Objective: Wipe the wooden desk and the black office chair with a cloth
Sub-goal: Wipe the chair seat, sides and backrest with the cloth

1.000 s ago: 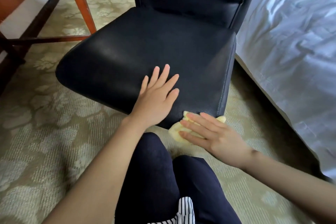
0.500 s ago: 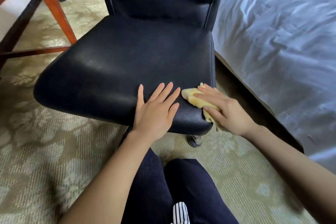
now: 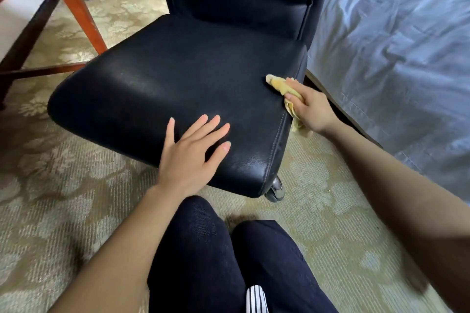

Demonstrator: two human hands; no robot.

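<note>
Well to the left of both hands stands the wooden desk, showing only a leg and rails. The left hand lies flat, fingers spread, on the front of the black chair seat, holding nothing. Up and to its right, the right hand curls round a yellow cloth, pressing it against the seat's right edge, with a grey bedsheet beyond.

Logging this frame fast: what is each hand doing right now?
Left hand: open, fingers spread flat on the black chair seat.
Right hand: closed, gripping the yellow cloth at the seat's right edge.
</note>
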